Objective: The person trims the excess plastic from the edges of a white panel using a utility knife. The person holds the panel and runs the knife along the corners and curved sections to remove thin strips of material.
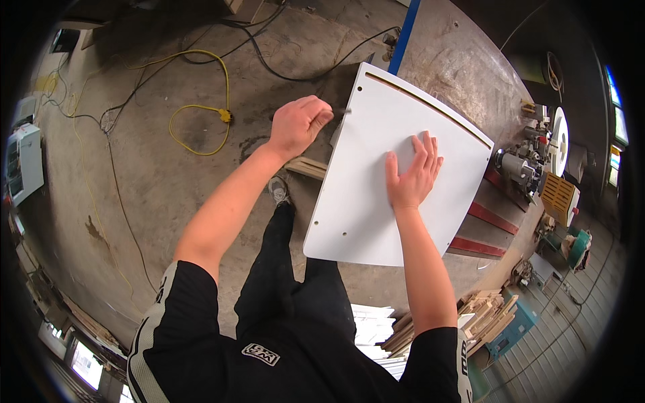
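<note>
A white panel [376, 181] with a curved far edge lies tilted in front of me. A long dark slot runs near that far edge, and a few small holes dot its corners. My right hand [416, 174] rests flat on its face with the fingers spread. Just off the panel's left edge, my left hand [300, 125] is closed in a fist. A short dark tip shows between this fist and the panel edge, but what the fingers hold is too small and hidden to name.
The panel overlaps a worn work table [463, 47] with red strips [487, 218]. A motorised machine [521, 164] stands to the right. A wooden bar [307, 168] juts out below the panel. A yellow cord [227, 80] and black cables lie on the floor at left.
</note>
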Demonstrator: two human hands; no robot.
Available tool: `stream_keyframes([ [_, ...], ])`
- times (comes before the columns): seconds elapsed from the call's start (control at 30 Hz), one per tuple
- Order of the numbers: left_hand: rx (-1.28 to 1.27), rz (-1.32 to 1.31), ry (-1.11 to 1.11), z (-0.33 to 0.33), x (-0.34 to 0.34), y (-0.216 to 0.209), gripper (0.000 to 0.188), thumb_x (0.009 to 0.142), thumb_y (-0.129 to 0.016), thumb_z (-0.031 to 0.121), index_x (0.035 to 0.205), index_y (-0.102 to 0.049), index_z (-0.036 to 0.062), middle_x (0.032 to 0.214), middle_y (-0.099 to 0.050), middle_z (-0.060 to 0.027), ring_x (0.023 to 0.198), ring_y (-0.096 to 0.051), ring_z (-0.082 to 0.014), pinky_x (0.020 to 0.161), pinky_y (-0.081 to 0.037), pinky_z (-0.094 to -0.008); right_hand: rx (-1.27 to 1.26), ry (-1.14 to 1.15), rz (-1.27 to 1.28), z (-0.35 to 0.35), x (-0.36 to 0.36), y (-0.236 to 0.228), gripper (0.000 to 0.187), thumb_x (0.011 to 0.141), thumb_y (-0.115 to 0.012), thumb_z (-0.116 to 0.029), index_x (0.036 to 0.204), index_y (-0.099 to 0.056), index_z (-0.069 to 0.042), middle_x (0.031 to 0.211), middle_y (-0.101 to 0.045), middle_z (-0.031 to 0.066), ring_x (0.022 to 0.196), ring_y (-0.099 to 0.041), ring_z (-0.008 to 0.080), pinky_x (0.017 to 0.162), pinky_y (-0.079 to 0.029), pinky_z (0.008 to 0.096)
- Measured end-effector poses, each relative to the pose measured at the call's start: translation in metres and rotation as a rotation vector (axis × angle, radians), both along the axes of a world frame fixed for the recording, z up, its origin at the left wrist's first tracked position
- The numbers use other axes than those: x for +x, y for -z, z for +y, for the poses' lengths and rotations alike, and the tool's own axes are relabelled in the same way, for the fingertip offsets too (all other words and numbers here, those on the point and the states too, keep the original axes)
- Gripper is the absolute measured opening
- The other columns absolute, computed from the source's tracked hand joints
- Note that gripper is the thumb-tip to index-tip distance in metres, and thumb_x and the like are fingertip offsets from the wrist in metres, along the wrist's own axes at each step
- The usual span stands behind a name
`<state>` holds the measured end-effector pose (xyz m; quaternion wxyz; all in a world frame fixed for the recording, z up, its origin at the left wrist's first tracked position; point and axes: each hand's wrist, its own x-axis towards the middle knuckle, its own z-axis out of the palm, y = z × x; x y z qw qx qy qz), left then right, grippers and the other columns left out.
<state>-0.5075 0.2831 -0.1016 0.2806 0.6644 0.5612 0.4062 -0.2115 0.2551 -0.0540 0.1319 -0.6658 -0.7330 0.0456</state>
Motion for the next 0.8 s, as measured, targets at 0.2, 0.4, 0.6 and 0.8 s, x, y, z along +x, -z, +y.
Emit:
stream_keyframes([
  [0.2, 0.302, 0.131, 0.155, 0.084, -0.006, 0.018, 0.026, 0.104, -0.072, 0.033, 0.088, -0.067, 0.0133, 0.079, -0.062, -0.0053, 0.075, -0.066, -0.0306, 0.065, -0.05, -0.0424, -0.013, -0.019, 0.012, 0.0, -0.003, -0.002, 0.063, 0.094, -0.071, -0.04, 0.148, -0.058, -0.01, 0.168, -0.049, 0.0154, 0.162, -0.037, 0.0408, 0.132, -0.02, 0.0649],
  [0.4, 0.196, 0.187, 0.107, 0.165, -0.011, 0.013, 0.018, 0.103, -0.074, 0.029, 0.093, -0.074, 0.0141, 0.087, -0.071, -0.005, 0.081, -0.07, -0.0321, 0.067, -0.054, -0.0424, -0.023, -0.034, 0.012, 0.003, -0.004, -0.003, 0.062, 0.094, -0.071, -0.039, 0.146, -0.059, -0.008, 0.168, -0.049, 0.017, 0.162, -0.037, 0.0427, 0.132, -0.02, 0.0653],
  [0.6, 0.321, 0.191, 0.326, 0.084, -0.026, 0.006, 0.024, 0.1, -0.077, 0.036, 0.085, -0.071, 0.0188, 0.079, -0.067, 0.0004, 0.072, -0.066, -0.0246, 0.062, -0.046, -0.039, -0.025, -0.015, 0.013, 0.003, 0.0, -0.005, 0.063, 0.093, -0.071, -0.039, 0.147, -0.058, -0.009, 0.168, -0.049, 0.0161, 0.162, -0.037, 0.0415, 0.133, -0.019, 0.0643],
  [0.8, 0.38, 0.273, 0.341, 0.103, -0.013, -0.011, 0.018, 0.092, -0.081, 0.03, 0.084, -0.071, 0.0189, 0.073, -0.06, -0.0001, 0.071, -0.064, -0.0231, 0.06, -0.045, -0.0394, -0.013, -0.023, 0.017, 0.003, -0.001, -0.004, 0.063, 0.093, -0.071, -0.04, 0.146, -0.058, -0.009, 0.167, -0.049, 0.0162, 0.161, -0.038, 0.0413, 0.133, -0.02, 0.064],
])
